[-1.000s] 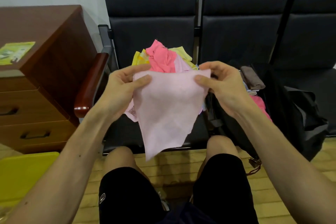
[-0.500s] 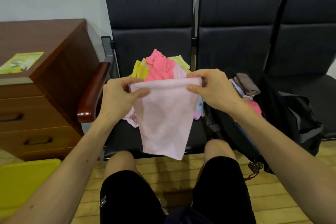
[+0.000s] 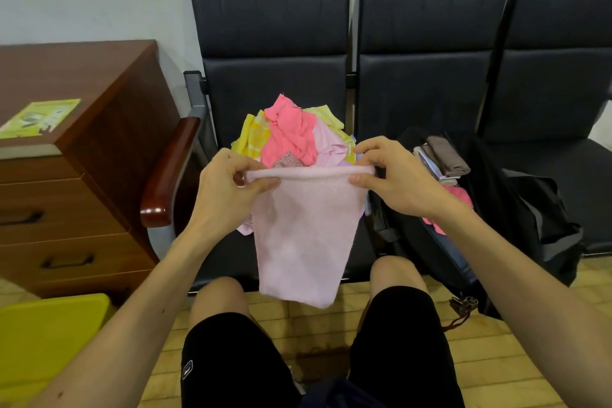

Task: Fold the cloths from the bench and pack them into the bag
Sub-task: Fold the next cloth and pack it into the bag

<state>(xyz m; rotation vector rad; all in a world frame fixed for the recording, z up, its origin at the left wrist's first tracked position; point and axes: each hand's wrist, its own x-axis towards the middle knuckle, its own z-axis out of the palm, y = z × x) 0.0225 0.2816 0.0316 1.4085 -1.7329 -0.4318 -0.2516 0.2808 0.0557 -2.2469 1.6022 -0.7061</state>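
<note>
Your left hand (image 3: pixel 228 189) and right hand (image 3: pixel 397 182) each pinch a top corner of the pale pink cloth (image 3: pixel 304 235), thumb in front, fingers curled behind. The top edge is pulled flat between the hands and looks doubled over. My read: first fold is in, and you hold it up so the rest hangs straight. The cloth hangs in the air in front of the bench (image 3: pixel 271 86), lower edge down between your knees, touching nothing that I can see.

The unfolded pile (image 3: pixel 291 139) sits on the left seat right behind the cloth: hot pink, yellow, light pink, all crumpled. The bag (image 3: pixel 530 209) is open at the middle seat to your right, with folded cloths (image 3: pixel 447 159) stacked at its mouth, brown on top.

Room: open air over your lap for the next fold. Left is tight, with the wooden armrest (image 3: pixel 169 175) and drawer unit (image 3: pixel 82 149) near your left forearm. The path right to the bag looks open, but its near rim is just beside your right wrist, so lift over it, don't drag. The cloth's lower edge slants; square it first or the next fold likely comes out skewed.
</note>
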